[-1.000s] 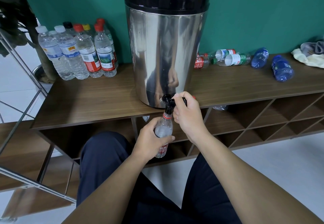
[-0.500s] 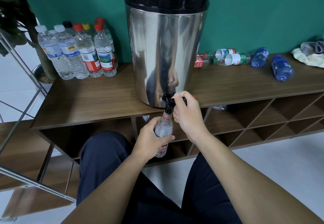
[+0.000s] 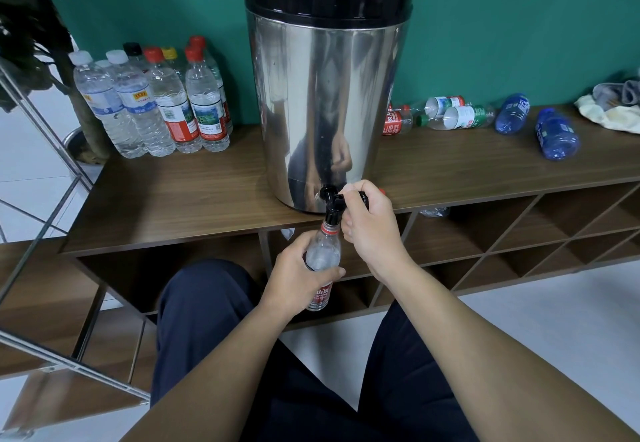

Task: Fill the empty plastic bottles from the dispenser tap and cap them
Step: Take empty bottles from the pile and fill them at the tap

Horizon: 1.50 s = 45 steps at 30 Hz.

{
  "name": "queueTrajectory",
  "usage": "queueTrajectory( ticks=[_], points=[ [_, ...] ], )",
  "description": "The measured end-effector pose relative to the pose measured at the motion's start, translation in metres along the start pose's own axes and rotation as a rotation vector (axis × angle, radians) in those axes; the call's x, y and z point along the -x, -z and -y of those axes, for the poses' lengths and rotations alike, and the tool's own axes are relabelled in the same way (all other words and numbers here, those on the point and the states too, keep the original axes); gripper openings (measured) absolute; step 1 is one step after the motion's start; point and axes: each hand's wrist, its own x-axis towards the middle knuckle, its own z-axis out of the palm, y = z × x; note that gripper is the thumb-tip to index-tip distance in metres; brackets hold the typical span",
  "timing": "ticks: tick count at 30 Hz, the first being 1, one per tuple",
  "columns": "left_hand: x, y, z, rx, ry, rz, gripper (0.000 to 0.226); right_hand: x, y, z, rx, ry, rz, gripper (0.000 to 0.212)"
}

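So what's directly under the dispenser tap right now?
The neck of a clear bottle sits right under the black tap, held by the left hand. The right hand covers the tap lever. The water level can't be judged.

The dispenser stands on the surface near its front edge, about midway along. Its tap juts past that edge. Under the tap, in front of the surface, the left hand holds a bottle upright, mouth at the spout. The right hand grips the tap lever, just right of the bottle. Capped bottles stand together at the back left corner. Right of the dispenser, along the back edge, bottles lie on their sides. Cloths lie at the far right. Shelf compartments sit below the surface.
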Motion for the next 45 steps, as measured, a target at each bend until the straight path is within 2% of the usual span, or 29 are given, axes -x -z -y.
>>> queueTrajectory(
  ticks=[45],
  points=[
    [0.0, -0.0022, 0.0005, -0.018, 0.036, 0.002, 0.066, 0.0007, 0.0009, -0.0009, 0.017, 0.007, 0.007, 0.022]
  ],
)
